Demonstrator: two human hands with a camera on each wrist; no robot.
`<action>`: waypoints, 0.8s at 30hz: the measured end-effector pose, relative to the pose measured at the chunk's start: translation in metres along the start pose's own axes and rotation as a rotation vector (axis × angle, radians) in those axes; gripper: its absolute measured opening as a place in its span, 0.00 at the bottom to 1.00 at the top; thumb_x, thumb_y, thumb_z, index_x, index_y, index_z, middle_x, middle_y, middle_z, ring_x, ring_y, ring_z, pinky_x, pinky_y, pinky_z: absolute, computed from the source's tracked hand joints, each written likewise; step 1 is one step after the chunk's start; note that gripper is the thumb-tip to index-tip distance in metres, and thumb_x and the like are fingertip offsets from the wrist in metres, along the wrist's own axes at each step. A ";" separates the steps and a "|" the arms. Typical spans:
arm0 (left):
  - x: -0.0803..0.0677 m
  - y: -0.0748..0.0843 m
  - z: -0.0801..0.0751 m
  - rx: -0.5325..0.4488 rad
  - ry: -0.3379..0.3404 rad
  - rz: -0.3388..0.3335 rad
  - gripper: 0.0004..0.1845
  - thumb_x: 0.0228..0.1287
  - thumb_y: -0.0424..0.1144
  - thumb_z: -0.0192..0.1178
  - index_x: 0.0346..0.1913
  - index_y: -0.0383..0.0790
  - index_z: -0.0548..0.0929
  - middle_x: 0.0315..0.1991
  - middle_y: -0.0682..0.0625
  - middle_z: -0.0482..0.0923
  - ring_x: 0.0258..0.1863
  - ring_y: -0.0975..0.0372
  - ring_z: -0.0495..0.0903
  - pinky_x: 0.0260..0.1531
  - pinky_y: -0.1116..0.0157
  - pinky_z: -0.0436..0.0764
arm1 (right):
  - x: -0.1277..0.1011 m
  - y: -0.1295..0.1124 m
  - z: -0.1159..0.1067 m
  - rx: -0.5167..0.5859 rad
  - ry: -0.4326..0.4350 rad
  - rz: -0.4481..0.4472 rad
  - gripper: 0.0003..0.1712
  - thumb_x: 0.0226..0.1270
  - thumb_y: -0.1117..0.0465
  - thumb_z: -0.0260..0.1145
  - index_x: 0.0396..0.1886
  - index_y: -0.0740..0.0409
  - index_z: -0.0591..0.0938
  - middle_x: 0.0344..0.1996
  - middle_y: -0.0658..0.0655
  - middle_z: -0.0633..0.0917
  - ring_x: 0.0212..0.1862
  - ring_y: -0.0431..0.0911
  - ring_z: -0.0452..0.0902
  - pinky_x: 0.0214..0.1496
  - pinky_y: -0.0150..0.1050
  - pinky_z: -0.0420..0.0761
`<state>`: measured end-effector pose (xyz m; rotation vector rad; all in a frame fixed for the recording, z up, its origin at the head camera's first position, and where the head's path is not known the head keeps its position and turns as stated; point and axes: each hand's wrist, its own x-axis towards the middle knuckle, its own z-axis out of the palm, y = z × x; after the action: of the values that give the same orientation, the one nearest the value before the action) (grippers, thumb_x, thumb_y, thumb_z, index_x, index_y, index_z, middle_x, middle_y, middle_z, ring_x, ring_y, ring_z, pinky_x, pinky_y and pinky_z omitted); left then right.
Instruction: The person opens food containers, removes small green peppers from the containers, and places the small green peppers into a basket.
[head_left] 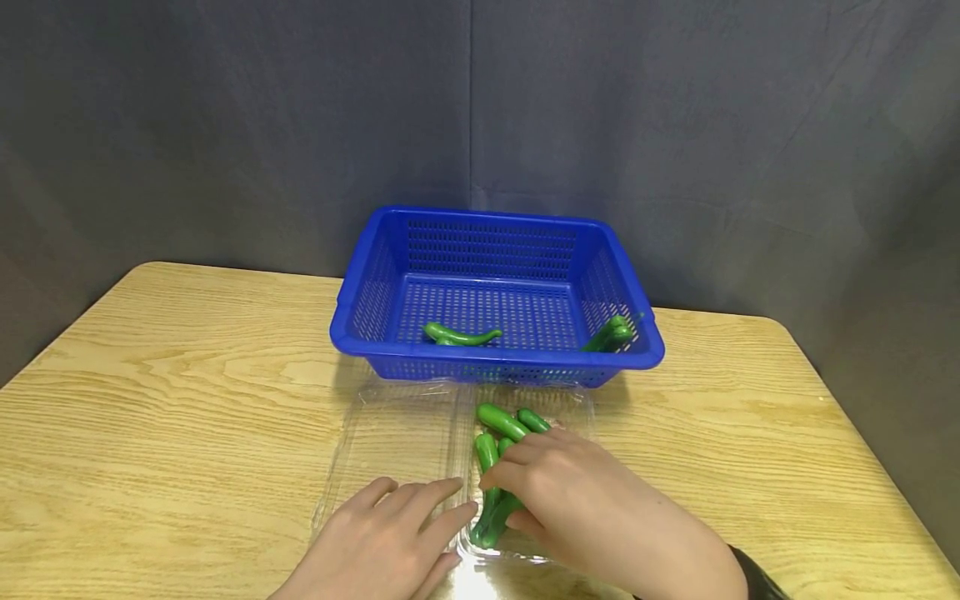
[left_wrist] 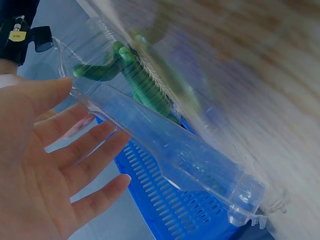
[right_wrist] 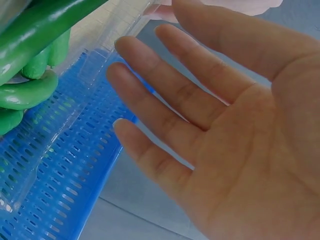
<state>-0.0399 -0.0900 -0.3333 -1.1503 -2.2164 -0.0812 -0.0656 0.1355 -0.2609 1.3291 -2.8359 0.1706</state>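
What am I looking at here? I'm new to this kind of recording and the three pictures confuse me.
No machine here: a person works with bare hands, filmed by three cameras. The wide picture comes from a head camera looking down at a wooden table. The other two come from cameras on each wrist, so they show the palms close up. On the table stands a blue basket with a few green peppers inside. In front of it lies an open clear plastic box holding more green peppers. The left hand lies flat on the empty half; the right hand rests over the peppers, fingers straight. Neither hand plainly grips anything.
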 end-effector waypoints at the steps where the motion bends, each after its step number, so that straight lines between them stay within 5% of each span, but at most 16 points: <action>1: 0.000 0.000 0.000 0.002 -0.001 0.001 0.21 0.76 0.49 0.40 0.49 0.47 0.85 0.47 0.49 0.83 0.40 0.61 0.83 0.35 0.61 0.82 | 0.000 0.000 0.000 0.001 -0.001 -0.001 0.18 0.51 0.61 0.79 0.44 0.50 0.86 0.39 0.44 0.84 0.46 0.39 0.80 0.54 0.44 0.78; 10: 0.000 0.000 -0.002 -0.008 -0.053 -0.006 0.20 0.57 0.51 0.62 0.50 0.47 0.85 0.48 0.50 0.83 0.43 0.61 0.83 0.36 0.62 0.81 | -0.001 0.002 0.004 0.006 -0.029 0.002 0.19 0.50 0.61 0.79 0.45 0.50 0.86 0.38 0.43 0.84 0.45 0.39 0.80 0.52 0.43 0.79; 24: 0.000 0.000 -0.003 -0.010 -0.067 -0.008 0.20 0.59 0.51 0.61 0.51 0.47 0.85 0.49 0.50 0.83 0.44 0.61 0.83 0.36 0.62 0.81 | -0.002 -0.007 0.013 -0.113 -0.075 0.059 0.15 0.53 0.55 0.77 0.40 0.51 0.85 0.37 0.46 0.85 0.44 0.44 0.81 0.51 0.44 0.78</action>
<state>-0.0387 -0.0914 -0.3313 -1.1659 -2.2814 -0.0582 -0.0582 0.1312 -0.2733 1.2571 -2.8989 -0.0394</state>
